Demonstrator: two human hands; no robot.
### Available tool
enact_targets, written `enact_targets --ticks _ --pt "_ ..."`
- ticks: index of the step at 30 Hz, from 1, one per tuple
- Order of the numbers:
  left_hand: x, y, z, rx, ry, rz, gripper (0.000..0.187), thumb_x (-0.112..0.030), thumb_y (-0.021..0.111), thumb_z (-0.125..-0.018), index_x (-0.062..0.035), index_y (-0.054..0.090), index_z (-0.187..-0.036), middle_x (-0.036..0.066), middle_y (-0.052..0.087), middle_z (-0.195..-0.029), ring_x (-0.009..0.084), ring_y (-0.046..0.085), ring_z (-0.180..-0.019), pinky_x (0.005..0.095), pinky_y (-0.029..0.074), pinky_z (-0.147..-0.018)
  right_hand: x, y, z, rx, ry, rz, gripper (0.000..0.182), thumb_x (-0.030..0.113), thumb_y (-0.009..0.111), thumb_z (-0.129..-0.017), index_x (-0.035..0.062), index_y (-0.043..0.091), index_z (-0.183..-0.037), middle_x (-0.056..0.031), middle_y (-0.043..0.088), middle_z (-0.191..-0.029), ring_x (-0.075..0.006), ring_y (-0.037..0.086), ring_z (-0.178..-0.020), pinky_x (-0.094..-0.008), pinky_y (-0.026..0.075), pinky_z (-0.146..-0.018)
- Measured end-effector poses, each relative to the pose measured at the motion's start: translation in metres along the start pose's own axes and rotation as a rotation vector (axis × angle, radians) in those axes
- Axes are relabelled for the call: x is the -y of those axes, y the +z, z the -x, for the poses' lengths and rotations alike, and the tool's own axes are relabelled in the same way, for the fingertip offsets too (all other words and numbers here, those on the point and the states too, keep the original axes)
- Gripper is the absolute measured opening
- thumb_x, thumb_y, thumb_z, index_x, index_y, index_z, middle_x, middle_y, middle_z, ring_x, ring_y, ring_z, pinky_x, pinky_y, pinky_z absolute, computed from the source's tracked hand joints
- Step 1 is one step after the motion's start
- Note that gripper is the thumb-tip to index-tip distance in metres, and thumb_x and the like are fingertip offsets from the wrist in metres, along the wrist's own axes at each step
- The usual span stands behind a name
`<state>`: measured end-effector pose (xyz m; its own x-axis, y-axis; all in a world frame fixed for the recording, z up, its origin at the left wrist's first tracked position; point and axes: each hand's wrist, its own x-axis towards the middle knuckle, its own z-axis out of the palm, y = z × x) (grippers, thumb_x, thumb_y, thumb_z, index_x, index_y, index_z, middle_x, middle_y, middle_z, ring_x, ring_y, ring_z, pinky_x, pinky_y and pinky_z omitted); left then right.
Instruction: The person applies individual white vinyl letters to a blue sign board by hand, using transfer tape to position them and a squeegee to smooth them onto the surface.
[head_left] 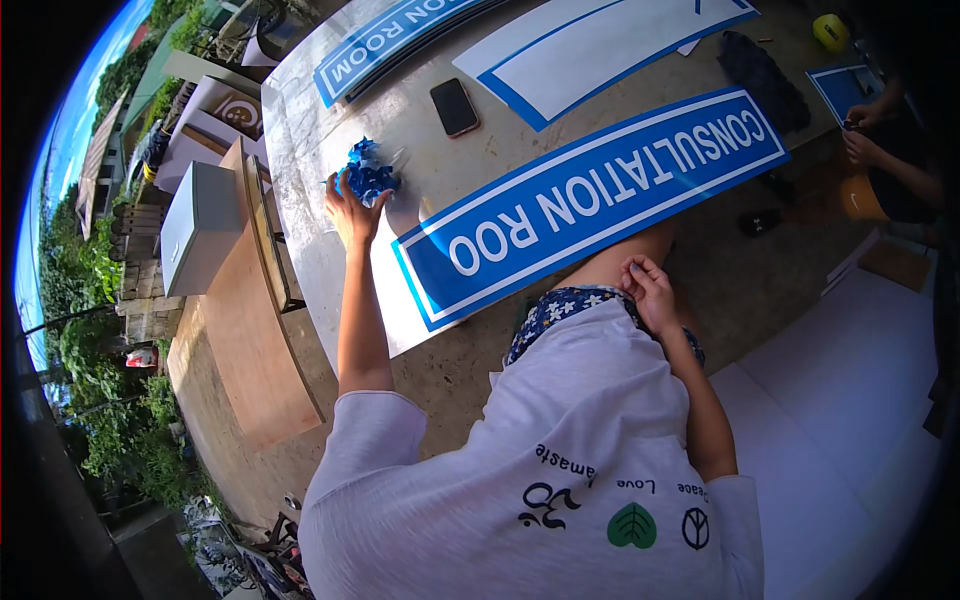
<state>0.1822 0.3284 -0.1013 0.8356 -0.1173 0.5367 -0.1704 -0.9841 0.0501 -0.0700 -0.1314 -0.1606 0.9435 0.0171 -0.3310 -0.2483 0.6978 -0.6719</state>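
Observation:
My left hand reaches out over the table with fingers and thumb spread, at the near edge of a crumpled heap of blue scraps. The fingertips seem to touch the heap. Close to my lap, my right hand has its fingers curled together; whether something small is in them I cannot make out. Between me and the table's middle lies a long blue sign with a white border line. Its white letters, upside down from here, read "CONSULTATION ROO". The sign's near edge overhangs the table beside my leg.
A phone lies on the table beyond the sign. Farther back are stacked blue signs and a white panel with blue edging. Dark cloth and a yellow round object are at right, near another person's hands.

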Motion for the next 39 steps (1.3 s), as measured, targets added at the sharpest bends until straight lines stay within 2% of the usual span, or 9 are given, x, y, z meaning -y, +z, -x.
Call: enact_targets --ticks 7,15,22,26,32,35,36,37,39 --pt "0.008 -0.008 0.037 -0.072 -0.129 0.025 0.074 -0.039 0.066 -0.086 -0.0158 0.033 -0.148 0.018 0.039 -0.138 0.0340 0.046 -0.115 0.0471 0.033 -0.099 0.003 0.003 0.000 -0.043 0.012 0.074 0.013 0.010 0.048 -0.099 0.0032 0.058 -0.103 -0.0021 0.055 -0.080 -0.0086 0.056 -0.073 -0.0278 0.054 -0.079" --pt "0.025 -0.001 0.030 -0.151 -0.239 0.175 0.051 -0.029 0.064 -0.088 -0.0188 0.049 -0.136 0.014 0.047 -0.128 0.0332 0.048 -0.113 0.0467 0.035 -0.099 0.004 0.013 -0.013 -0.023 0.053 0.128 0.012 0.010 0.049 -0.099 0.0031 0.058 -0.103 -0.0021 0.055 -0.080 -0.0088 0.055 -0.072 -0.0267 0.053 -0.077" --pt "0.066 0.048 -0.006 -0.192 -0.664 0.576 0.026 -0.028 0.066 -0.090 -0.0140 0.069 -0.111 0.015 0.053 -0.114 0.0295 0.051 -0.109 0.0375 0.041 -0.095 0.004 0.018 -0.014 -0.058 0.026 0.120 0.012 0.010 0.048 -0.099 0.0036 0.058 -0.103 -0.0022 0.055 -0.077 -0.0093 0.055 -0.070 -0.0274 0.054 -0.073" --pt "0.091 0.067 -0.007 -0.029 -0.564 0.424 0.059 -0.029 0.077 -0.079 -0.0248 0.055 -0.133 0.018 0.044 -0.127 0.0337 0.046 -0.119 0.0432 0.036 -0.102 0.007 0.019 -0.014 -0.059 0.028 0.105 0.012 0.010 0.048 -0.099 0.0030 0.057 -0.102 -0.0024 0.055 -0.077 -0.0094 0.056 -0.069 -0.0274 0.054 -0.074" --pt "0.086 0.062 0.010 -0.023 -0.750 0.770 0.084 -0.041 0.073 -0.084 -0.0121 0.029 -0.149 0.022 0.044 -0.134 0.0328 0.049 -0.115 0.0428 0.043 -0.095 0.003 0.011 -0.015 -0.053 0.022 0.058 0.013 0.009 0.047 -0.099 0.0026 0.057 -0.104 -0.0034 0.057 -0.082 -0.0099 0.058 -0.071 -0.0281 0.055 -0.073" --pt "0.085 0.053 0.022 -0.183 -0.756 0.677 0.078 -0.035 0.076 -0.083 -0.0015 0.036 -0.141 0.020 0.047 -0.127 0.0282 0.051 -0.107 0.0372 0.045 -0.090 0.001 0.006 -0.014 -0.027 0.019 0.039 0.013 0.009 0.047 -0.099 0.0028 0.056 -0.105 -0.0041 0.057 -0.087 -0.0101 0.058 -0.072 -0.0287 0.056 -0.074" --pt "0.089 0.057 0.027 -0.279 -0.782 0.755 0.065 -0.030 0.077 -0.082 0.0033 0.045 -0.127 0.018 0.049 -0.120 0.0242 0.053 -0.101 0.0357 0.046 -0.086 0.000 0.005 -0.014 -0.024 0.017 0.034 0.013 0.010 0.047 -0.099 0.0026 0.056 -0.105 -0.0040 0.057 -0.086 -0.0101 0.058 -0.072 -0.0289 0.056 -0.074" --pt "0.090 0.059 0.033 -0.370 -0.765 0.662 0.040 -0.027 0.073 -0.087 0.0011 0.053 -0.107 0.012 0.056 -0.104 0.0192 0.054 -0.089 0.0343 0.046 -0.079 0.001 0.004 -0.014 -0.021 0.014 0.029 0.013 0.010 0.047 -0.099 0.0025 0.056 -0.105 -0.0039 0.057 -0.086 -0.0100 0.058 -0.072 -0.0291 0.056 -0.074" --pt "0.063 0.028 0.034 -0.328 -0.849 0.919 0.022 -0.024 0.064 -0.093 -0.0035 0.055 -0.092 0.006 0.058 -0.087 0.0138 0.053 -0.079 0.0304 0.044 -0.074 0.001 0.002 -0.013 -0.008 0.007 0.019 0.013 0.010 0.047 -0.100 0.0024 0.056 -0.105 -0.0038 0.057 -0.086 -0.0100 0.059 -0.073 -0.0294 0.056 -0.074"
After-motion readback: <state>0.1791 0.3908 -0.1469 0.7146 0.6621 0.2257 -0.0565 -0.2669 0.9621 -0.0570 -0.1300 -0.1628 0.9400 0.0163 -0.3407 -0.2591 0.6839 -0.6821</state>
